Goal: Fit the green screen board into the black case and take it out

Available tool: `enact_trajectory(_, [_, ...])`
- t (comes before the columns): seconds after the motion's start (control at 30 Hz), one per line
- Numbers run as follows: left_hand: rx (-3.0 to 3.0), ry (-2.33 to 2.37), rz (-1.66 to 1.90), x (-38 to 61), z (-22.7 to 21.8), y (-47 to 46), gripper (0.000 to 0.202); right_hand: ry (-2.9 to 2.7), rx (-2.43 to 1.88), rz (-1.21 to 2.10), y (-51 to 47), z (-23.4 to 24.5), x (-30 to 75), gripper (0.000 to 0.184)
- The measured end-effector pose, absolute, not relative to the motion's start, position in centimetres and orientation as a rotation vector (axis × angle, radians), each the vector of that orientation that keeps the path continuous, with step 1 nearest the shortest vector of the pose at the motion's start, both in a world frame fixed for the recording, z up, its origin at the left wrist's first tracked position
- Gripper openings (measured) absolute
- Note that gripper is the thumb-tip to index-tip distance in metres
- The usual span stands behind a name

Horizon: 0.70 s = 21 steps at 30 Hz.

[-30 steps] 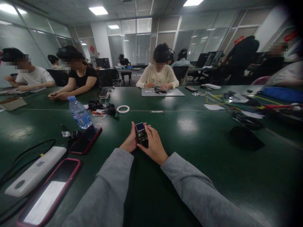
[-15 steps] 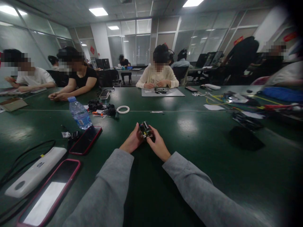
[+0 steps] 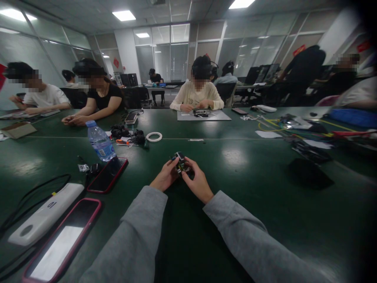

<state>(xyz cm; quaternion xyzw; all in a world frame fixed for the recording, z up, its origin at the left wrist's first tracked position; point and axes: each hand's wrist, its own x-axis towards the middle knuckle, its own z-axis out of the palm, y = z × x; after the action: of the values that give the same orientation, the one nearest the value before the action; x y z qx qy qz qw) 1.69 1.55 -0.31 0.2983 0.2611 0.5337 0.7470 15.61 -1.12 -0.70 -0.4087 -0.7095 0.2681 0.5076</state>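
- Nearest to us, at the lower left, we see a phone with a pink edge (image 3: 63, 237) lying on the green table (image 3: 250, 169).
- Just beside it we find a white long device (image 3: 48, 212) with a dark cable (image 3: 35, 182).
- In front of us, between both hands and over the table, we see the small electronic module (image 3: 180, 167); its parts are little and somewhat blurred, so we cannot name them surely.
- The left hand (image 3: 165, 176) pinches its left side, the thumb on top.
- The right hand (image 3: 198, 181) closes around its right side, the thumb at the near edge.
- To the left we notice a red-edged phone (image 3: 108, 175) and, just beyond, a bottle with blue cap (image 3: 101, 143).
- Farther, we see a white ring (image 3: 154, 137).
- Farthest across the table, we see a person in a cream top (image 3: 196, 94) working over a grey board (image 3: 219, 116).
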Motion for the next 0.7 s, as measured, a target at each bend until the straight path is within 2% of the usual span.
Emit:
enact_trajectory(0.2, [0.627,0.578,1.223,1.91,0.1,1.33,0.03,-1.769,-0.924,0.553,-1.68,-0.45,15.37,0.049])
enact_trajectory(0.7, [0.628,0.601,1.191,1.96,0.65,1.01,0.035,-1.766,-0.961,0.497,-1.88,-0.7,15.34,0.049])
